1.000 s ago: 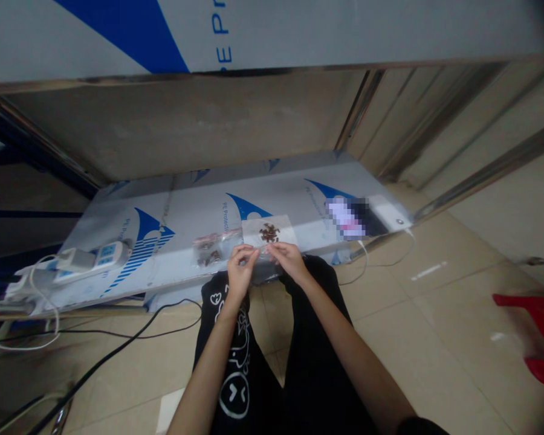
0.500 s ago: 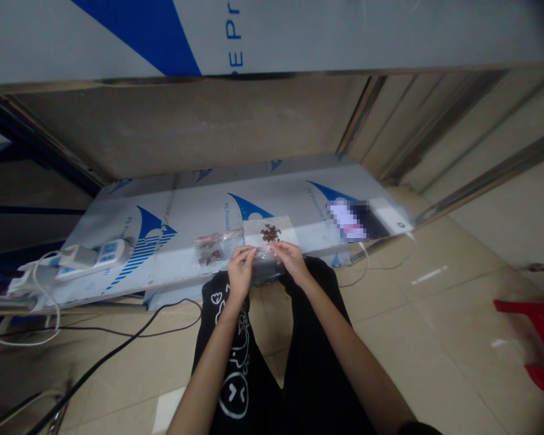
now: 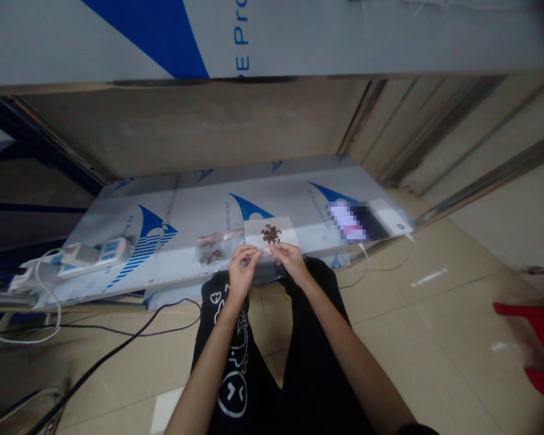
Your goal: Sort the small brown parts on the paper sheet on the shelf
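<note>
Close together at the table's front edge, my left hand (image 3: 243,264) and my right hand (image 3: 290,257) are both closed in a pinch. Between their fingertips runs a thin reddish strand, too small to name. Just beyond the fingers lies a white sheet (image 3: 252,226) with a heap of small brown pieces (image 3: 270,233) on it. To the left of my left hand are clear plastic bags (image 3: 204,254) with brown and reddish bits inside. What lies beneath my fingers is partly hidden.
The low table (image 3: 199,205) has film-covered metal. A power strip (image 3: 111,254) with white plugs stands at left, a phone (image 3: 351,222) at right with cables. Overhead hangs a shelf edge (image 3: 299,48). A black cable (image 3: 131,338) crosses the floor; a red stool (image 3: 537,326) stands right.
My left fingers have shifted slightly, the thumb a little further right and curled with the index finger. My right hand stays almost where it was. The camera view has moved slightly.
</note>
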`<control>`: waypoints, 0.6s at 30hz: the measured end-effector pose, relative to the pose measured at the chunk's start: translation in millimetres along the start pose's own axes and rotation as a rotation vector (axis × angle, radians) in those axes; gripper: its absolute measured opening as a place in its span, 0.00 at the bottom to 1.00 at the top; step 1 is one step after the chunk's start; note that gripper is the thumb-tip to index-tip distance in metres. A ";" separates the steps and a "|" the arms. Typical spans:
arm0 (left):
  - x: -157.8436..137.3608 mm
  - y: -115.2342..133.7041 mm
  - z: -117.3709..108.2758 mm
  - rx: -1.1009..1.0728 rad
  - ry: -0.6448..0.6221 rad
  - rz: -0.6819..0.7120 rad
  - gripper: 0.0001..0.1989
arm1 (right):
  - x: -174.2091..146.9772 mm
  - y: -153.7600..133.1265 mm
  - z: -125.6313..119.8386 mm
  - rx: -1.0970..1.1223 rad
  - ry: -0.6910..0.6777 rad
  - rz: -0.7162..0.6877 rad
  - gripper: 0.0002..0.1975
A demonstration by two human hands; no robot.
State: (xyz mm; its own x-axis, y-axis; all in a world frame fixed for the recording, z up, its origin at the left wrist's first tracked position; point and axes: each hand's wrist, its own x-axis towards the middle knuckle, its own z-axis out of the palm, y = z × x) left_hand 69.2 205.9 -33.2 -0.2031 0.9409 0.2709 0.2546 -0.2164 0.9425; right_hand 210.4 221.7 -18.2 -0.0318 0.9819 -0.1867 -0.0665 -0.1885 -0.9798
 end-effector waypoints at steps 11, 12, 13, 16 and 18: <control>-0.5 -3.7 -0.3 0.008 -0.007 -0.059 0.07 | -1.8 0.5 4.1 -0.024 -0.005 -0.016 0.12; -0.4 -3.6 -0.3 0.005 -0.011 -0.065 0.07 | -2.0 1.3 4.5 -0.034 -0.012 -0.022 0.12; -0.3 -3.5 -0.3 0.002 -0.015 -0.069 0.07 | -2.2 2.1 4.8 -0.046 -0.022 -0.028 0.12; -0.8 -2.6 -0.5 0.001 -0.030 -0.064 0.07 | -2.2 4.5 4.6 -0.075 -0.048 -0.045 0.13; -1.7 -1.8 -0.7 0.011 -0.045 -0.054 0.08 | -1.5 6.7 4.1 -0.090 -0.049 -0.050 0.13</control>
State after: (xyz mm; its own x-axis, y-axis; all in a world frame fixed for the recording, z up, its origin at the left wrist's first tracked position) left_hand 68.4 204.5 -35.2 -0.1742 0.9621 0.2100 0.2543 -0.1620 0.9534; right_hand 205.9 218.9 -24.2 -0.0796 0.9875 -0.1361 0.0208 -0.1349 -0.9906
